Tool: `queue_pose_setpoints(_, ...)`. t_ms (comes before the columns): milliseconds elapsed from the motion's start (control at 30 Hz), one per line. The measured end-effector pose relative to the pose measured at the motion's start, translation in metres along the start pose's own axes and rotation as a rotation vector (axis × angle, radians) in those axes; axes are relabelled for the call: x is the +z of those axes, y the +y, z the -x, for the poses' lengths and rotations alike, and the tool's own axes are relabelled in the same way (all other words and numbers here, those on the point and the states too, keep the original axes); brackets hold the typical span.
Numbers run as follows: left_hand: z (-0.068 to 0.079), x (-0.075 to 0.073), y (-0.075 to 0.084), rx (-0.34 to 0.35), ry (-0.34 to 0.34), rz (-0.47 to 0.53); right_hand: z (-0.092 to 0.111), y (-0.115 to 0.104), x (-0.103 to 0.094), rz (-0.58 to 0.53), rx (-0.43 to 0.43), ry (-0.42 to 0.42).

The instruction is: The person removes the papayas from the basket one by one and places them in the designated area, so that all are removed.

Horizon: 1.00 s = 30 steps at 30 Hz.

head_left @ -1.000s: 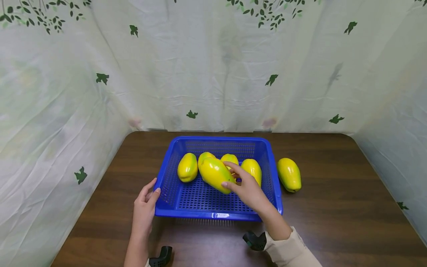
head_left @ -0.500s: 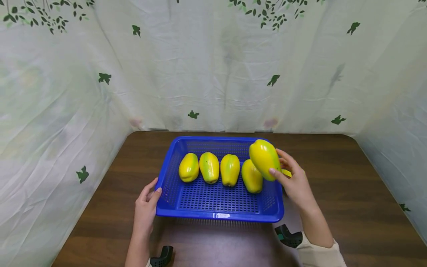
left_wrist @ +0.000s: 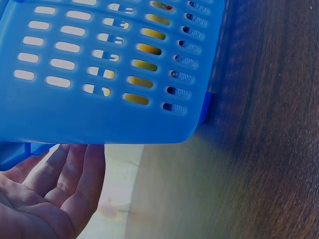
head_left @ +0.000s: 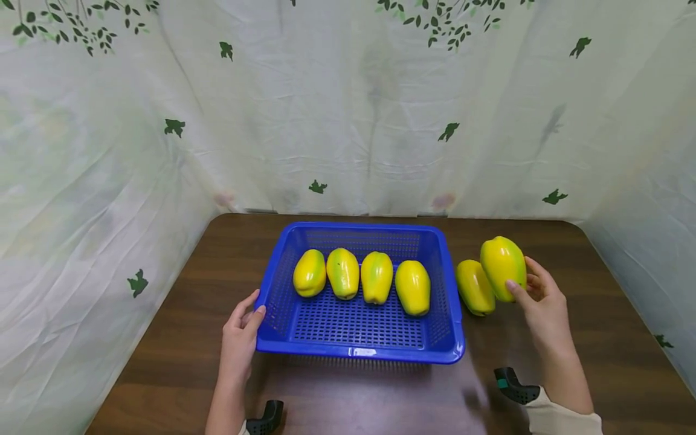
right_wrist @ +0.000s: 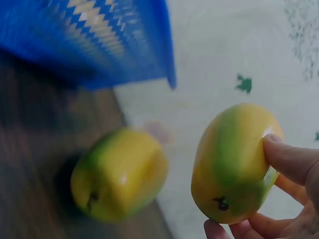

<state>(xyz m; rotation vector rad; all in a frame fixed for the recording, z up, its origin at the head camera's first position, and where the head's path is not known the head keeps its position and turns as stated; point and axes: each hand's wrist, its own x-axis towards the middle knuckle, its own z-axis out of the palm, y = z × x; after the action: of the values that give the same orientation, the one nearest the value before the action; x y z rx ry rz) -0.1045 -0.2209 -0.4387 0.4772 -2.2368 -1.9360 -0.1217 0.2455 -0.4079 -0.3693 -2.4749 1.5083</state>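
Since half a second ago, one yellow-green fruit has travelled rightward, from over the right end of the blue basket to a spot past its right side, carried by the right grip. That grip is closed on the fruit, thumb on the near side and fingers round the other, with the fruit tilted and held up off the brown wooden surface. From the right wrist, a dark mark shows at its end, and a gap separates it from the loose fruit lying on the surface just beside the basket. From where I stand, the held one partly covers that loose one

Over on the other side, the left grip has stayed put, pinching the basket's left rim with the thumb on top and the fingers outside. Inside the basket, a row of four fruits lies across the slotted floor, unmoved. Black mounts sit at both wrists, and behind it all hangs a pale cloth printed with green leaves and bird shapes
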Motion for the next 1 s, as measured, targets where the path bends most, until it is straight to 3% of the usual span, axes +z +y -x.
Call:
queue_pose_setpoints(267, 0.000, 0.000, 0.000, 0.002, -0.002, 0.001, -0.009, 0.025, -0.006, 0.053, 0.089, 0.034)
queue_pose_setpoints(567, 0.000, 0.000, 0.001, 0.003, 0.000, 0.004, -0.027, 0.070, -0.001, 0.111, 0.155, -0.008)
queue_pose_setpoints(800, 0.000, 0.001, 0.000, 0.002, -0.007, 0.014, -0.023, 0.064, 0.003, 0.087, 0.202, -0.031)
queue_pose_setpoints(1000, 0.000, 0.000, 0.001, 0.000, -0.008, 0.001, -0.023, 0.065, 0.006, 0.100, 0.186, -0.022)
